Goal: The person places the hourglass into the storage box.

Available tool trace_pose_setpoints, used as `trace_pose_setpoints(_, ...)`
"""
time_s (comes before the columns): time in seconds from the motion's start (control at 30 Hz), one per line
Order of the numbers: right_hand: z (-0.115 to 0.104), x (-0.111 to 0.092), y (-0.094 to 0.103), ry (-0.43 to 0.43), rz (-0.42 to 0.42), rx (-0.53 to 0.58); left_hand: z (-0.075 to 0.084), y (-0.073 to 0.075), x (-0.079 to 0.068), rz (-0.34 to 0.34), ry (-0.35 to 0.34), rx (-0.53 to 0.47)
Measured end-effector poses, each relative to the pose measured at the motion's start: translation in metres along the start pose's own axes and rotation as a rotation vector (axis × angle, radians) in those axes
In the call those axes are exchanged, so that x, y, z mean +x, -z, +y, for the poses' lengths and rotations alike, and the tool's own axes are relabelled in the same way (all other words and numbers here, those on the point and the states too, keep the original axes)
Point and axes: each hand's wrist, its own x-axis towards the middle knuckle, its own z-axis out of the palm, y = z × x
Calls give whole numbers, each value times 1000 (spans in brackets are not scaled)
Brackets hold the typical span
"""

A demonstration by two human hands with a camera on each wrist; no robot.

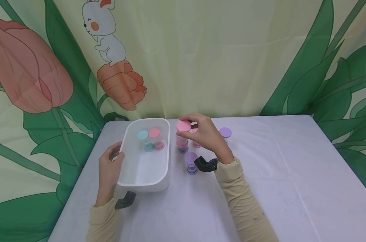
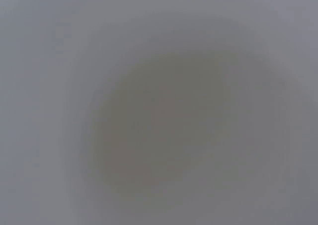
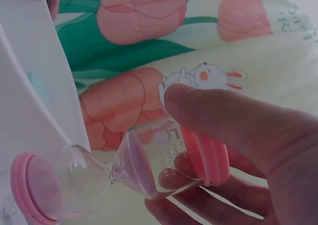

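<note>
My right hand [image 1: 205,132] grips a pink-capped hourglass [image 3: 149,160] by its pink end cap, just right of a white plastic bin [image 1: 140,169]. Its glass carries printed lettering with a 5, and sand shows in the half near my fingers. My left hand [image 1: 110,166] holds the bin's left wall, thumb at the rim. Inside the bin stand a teal hourglass [image 1: 143,136] and a pink hourglass [image 1: 155,133]. A purple hourglass [image 1: 191,159] stands under my right wrist. The left wrist view is only a grey blur.
Behind my right hand another pink hourglass [image 1: 196,144] is partly hidden, and a purple one [image 1: 225,132] stands farther right. Part of a purple base [image 1: 183,150] shows beneath the held hourglass. A white cloth covers the table [image 1: 261,174]; a printed curtain [image 1: 216,60] hangs behind it.
</note>
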Motion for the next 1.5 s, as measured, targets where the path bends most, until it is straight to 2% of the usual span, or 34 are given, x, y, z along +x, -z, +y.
trace_pose_setpoints(0.4,-18,13,-9,80,-15,-7,-2,0,1,3,-9,4)
trace_pose_setpoints(0.8,-30,22,-14,87,-12,13,-3,-1,3,10,-12,8)
trace_pose_setpoints(1.07,-30,29,-28,78,-37,61,-1,0,1,-2,3,0)
trace_pose_setpoints(1.33,-34,36,-42,88,-38,53,-1,0,1,-5,12,0)
trace_pose_setpoints(1.5,-37,38,-47,95,-43,38,-3,0,2,1,-6,4)
